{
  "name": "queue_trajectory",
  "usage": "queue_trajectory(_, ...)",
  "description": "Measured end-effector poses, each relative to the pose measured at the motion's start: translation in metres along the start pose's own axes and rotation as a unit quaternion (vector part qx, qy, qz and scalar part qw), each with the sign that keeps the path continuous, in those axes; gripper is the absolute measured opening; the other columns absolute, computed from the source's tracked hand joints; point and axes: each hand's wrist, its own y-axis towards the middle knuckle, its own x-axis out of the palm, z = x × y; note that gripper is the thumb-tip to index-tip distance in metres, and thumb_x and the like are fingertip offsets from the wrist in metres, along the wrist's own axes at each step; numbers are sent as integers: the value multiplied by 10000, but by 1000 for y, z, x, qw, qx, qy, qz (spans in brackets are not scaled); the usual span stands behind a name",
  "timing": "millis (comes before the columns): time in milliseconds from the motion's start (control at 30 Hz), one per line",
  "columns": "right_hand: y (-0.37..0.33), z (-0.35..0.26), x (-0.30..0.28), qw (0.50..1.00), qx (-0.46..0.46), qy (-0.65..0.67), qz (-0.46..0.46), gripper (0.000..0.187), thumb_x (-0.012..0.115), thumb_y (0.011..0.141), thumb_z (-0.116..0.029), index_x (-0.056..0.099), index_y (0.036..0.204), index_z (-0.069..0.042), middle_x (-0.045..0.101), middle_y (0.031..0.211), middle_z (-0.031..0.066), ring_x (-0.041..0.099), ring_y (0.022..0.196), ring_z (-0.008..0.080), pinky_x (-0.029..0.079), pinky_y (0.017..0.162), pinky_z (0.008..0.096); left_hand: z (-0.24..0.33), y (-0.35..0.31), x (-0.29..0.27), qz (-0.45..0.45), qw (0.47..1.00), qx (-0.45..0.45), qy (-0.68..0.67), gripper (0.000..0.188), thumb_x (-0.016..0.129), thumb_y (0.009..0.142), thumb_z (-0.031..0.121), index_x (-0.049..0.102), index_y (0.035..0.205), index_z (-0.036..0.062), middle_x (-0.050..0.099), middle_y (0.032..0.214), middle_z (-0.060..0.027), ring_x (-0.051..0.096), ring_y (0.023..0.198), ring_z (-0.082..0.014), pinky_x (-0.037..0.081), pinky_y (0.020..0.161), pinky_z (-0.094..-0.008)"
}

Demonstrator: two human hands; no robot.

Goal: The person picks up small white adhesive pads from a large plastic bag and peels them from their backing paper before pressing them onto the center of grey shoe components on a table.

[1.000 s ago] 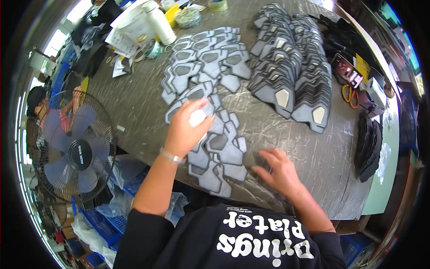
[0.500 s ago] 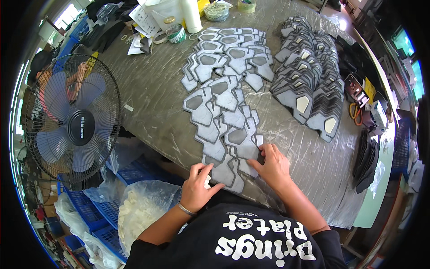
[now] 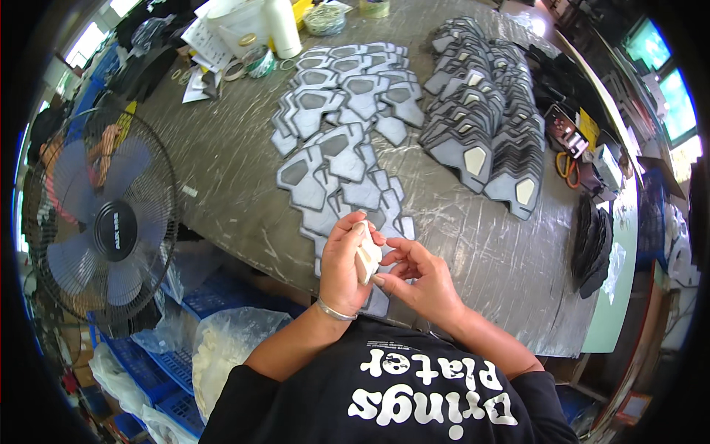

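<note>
My left hand (image 3: pixel 345 270) grips a small stack of cream-white patches (image 3: pixel 367 254) upright, its thumb along one side. The fingers of my right hand (image 3: pixel 421 277) are bent at the stack's right edge, with the thumb touching its lower end; whether one patch is pinched apart from the others is hard to tell. Both hands are above the near end of overlapping grey shaped pieces (image 3: pixel 305 181), each with a darker panel. Farther right lie stacked grey pieces (image 3: pixel 458 152), several with a cream patch on them.
A fan (image 3: pixel 111 222) stands at the left. Below it are blue crates (image 3: pixel 133 362) and a clear bag of cream pieces (image 3: pixel 229 348). A white bottle (image 3: pixel 282 29), tape rolls (image 3: pixel 259 61) and a tub stand at the back. Orange-handled scissors (image 3: pixel 567 170) and black pieces (image 3: pixel 593 244) lie right.
My left hand has risen off the table edge and turned, bringing the cream patches into view. My right hand has left the grey pieces and moved left to meet it. The view has shifted slightly.
</note>
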Motion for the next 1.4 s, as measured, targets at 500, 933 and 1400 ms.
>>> queue_trajectory(500, -3, 10, -16, 998, -20, -42, 47, 215, 695, 858, -76, 668, 1054, 7, 652, 935, 102, 668, 763, 127, 530, 665, 243, -16, -5, -4, -11, 993, -107, 39, 325, 563, 940, 118, 511, 1250, 36, 584, 1124, -95, 606, 967, -180, 524, 826, -339)
queue_trajectory(933, 15, 17, -47, 971, 151, 162, 87, 237, 602, 956, -201, 689, 923, 17, 626, 693, 4, 553, 607, 45, 438, 549, 190, -4, -17, -15, -56, 954, -110, 273, 390, 584, 917, 49, 521, 1294, -26, 641, 1036, -81, 632, 710, -122, 542, 616, -260)
queue_trajectory(1400, 22, 43, -25, 907, 23, -419, 37, 522, 798, 722, -292, 589, 1127, -36, 600, 1001, 108, 617, 722, 219, 506, 655, 350, 17, -44, -52, -179, 790, 104, 577, 108, 649, 865, 97, 640, 957, 40, 665, 1109, -147, 674, 813, -204, 519, 691, -312)
